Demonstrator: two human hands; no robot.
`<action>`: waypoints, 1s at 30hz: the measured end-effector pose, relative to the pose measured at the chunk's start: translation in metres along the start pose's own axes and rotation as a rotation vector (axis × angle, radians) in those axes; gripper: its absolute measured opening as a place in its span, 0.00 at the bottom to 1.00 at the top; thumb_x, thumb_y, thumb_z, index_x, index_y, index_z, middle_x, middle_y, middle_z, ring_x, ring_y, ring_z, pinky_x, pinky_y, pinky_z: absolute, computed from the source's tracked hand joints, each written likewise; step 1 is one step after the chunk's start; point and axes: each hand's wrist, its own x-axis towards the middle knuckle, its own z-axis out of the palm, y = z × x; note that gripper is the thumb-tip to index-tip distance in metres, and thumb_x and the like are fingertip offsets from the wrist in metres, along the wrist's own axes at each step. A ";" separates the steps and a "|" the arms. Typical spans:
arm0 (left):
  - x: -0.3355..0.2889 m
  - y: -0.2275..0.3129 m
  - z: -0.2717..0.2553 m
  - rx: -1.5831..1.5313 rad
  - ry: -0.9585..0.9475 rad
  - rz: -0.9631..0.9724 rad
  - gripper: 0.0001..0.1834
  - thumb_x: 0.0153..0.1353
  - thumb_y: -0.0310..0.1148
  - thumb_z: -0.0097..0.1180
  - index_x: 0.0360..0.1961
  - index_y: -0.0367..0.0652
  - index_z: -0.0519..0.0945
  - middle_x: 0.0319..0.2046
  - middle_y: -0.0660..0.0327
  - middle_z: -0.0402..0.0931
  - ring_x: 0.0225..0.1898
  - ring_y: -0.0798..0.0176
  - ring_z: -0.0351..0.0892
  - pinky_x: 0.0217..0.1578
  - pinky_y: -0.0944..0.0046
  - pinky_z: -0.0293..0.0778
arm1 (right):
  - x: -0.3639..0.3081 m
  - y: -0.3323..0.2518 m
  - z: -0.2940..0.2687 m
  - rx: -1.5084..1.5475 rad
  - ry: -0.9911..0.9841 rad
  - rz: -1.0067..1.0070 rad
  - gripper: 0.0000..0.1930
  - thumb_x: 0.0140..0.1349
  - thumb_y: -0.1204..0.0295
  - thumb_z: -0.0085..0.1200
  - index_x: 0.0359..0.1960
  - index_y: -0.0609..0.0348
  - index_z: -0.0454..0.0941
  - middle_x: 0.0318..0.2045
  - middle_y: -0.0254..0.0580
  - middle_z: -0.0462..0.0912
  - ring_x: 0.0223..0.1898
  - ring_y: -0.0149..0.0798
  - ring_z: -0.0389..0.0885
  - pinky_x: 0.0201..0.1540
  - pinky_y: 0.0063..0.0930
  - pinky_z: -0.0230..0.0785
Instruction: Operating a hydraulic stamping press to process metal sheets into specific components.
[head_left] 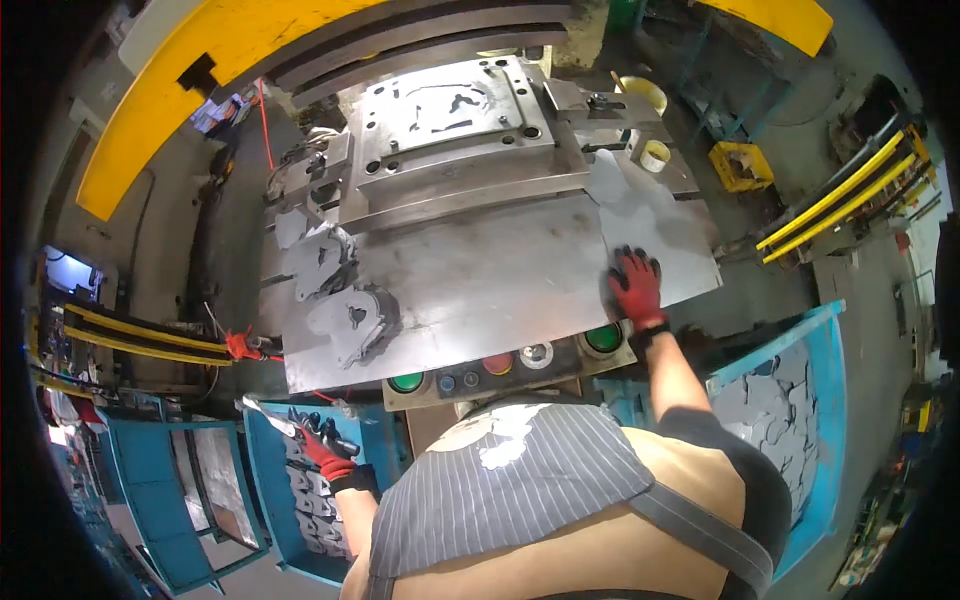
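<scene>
My right hand [637, 286], in a red glove with black fingertips, lies with fingers spread on a pale grey flat metal piece [655, 225] at the right of the steel plate [480, 275]. My left hand [326, 450], gloved alike, hangs low on the left over a blue bin [385, 440]. Its thumb and fingers are apart. A light, slim metal part [268, 416] is beside those fingertips; whether they touch it is unclear. Stacks of flat cut metal parts [352, 325] and more parts [320, 258] rest on the plate's left side.
Behind the plate stands a steel die [450, 145] under a yellow press frame [140, 130]. Green push buttons [604, 338] line the front panel. A second blue bin [830, 400] of cut parts is at right. A small tub [655, 155] and yellow crate [741, 166] are farther off.
</scene>
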 end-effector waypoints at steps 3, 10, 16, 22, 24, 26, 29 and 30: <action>-0.002 0.011 -0.003 0.444 -0.252 0.398 0.22 0.57 0.40 0.50 0.49 0.41 0.67 0.37 0.63 0.68 0.31 0.70 0.68 0.31 0.67 0.71 | -0.037 0.004 -0.020 0.098 0.117 0.051 0.26 0.47 0.59 0.54 0.49 0.55 0.68 0.50 0.48 0.67 0.55 0.49 0.60 0.59 0.45 0.46; -0.069 0.114 0.210 -0.037 -0.922 -0.263 0.19 0.59 0.35 0.46 0.53 0.46 0.66 0.28 0.69 0.65 0.27 0.73 0.66 0.28 0.72 0.70 | -0.061 0.065 0.044 0.782 0.331 1.093 0.25 0.45 0.60 0.61 0.40 0.67 0.72 0.32 0.45 0.75 0.36 0.39 0.72 0.39 0.32 0.65; -0.065 0.119 0.382 -0.037 -1.340 -0.309 0.13 0.59 0.42 0.47 0.41 0.47 0.71 0.24 0.69 0.68 0.22 0.74 0.67 0.22 0.73 0.65 | -0.104 0.063 0.035 1.214 0.140 0.712 0.13 0.54 0.69 0.52 0.38 0.65 0.74 0.31 0.38 0.77 0.30 0.33 0.74 0.35 0.26 0.67; -0.050 0.090 0.451 0.262 -1.342 -0.090 0.15 0.58 0.45 0.48 0.35 0.43 0.73 0.21 0.65 0.71 0.19 0.71 0.69 0.19 0.71 0.67 | -0.104 0.046 -0.016 1.683 0.258 1.055 0.20 0.57 0.63 0.48 0.51 0.56 0.68 0.45 0.45 0.72 0.42 0.41 0.72 0.45 0.32 0.66; -0.041 0.082 0.458 0.368 -1.306 -0.019 0.16 0.58 0.44 0.49 0.34 0.41 0.73 0.21 0.63 0.71 0.20 0.70 0.70 0.21 0.69 0.72 | -0.091 0.045 -0.019 1.712 0.136 1.010 0.25 0.55 0.58 0.51 0.53 0.52 0.65 0.44 0.46 0.72 0.42 0.42 0.72 0.44 0.33 0.66; -0.051 0.083 0.463 0.273 -1.323 -0.068 0.16 0.58 0.44 0.48 0.34 0.40 0.72 0.21 0.63 0.71 0.20 0.69 0.71 0.21 0.68 0.72 | -0.077 0.048 -0.006 1.611 0.134 1.126 0.28 0.51 0.55 0.54 0.53 0.53 0.66 0.44 0.45 0.72 0.41 0.42 0.71 0.42 0.33 0.67; -0.061 0.091 0.466 0.088 -1.304 -0.149 0.15 0.58 0.43 0.49 0.34 0.40 0.72 0.21 0.63 0.71 0.20 0.69 0.70 0.21 0.67 0.73 | -0.058 0.056 0.018 1.398 0.088 1.159 0.30 0.48 0.51 0.56 0.47 0.58 0.70 0.33 0.42 0.75 0.31 0.38 0.73 0.33 0.32 0.67; -0.064 0.093 0.462 0.025 -1.285 -0.181 0.15 0.59 0.42 0.49 0.34 0.39 0.71 0.21 0.63 0.71 0.20 0.70 0.70 0.21 0.67 0.73 | -0.054 0.060 0.022 1.192 0.000 1.173 0.26 0.51 0.51 0.54 0.44 0.58 0.72 0.30 0.41 0.75 0.28 0.36 0.73 0.31 0.30 0.67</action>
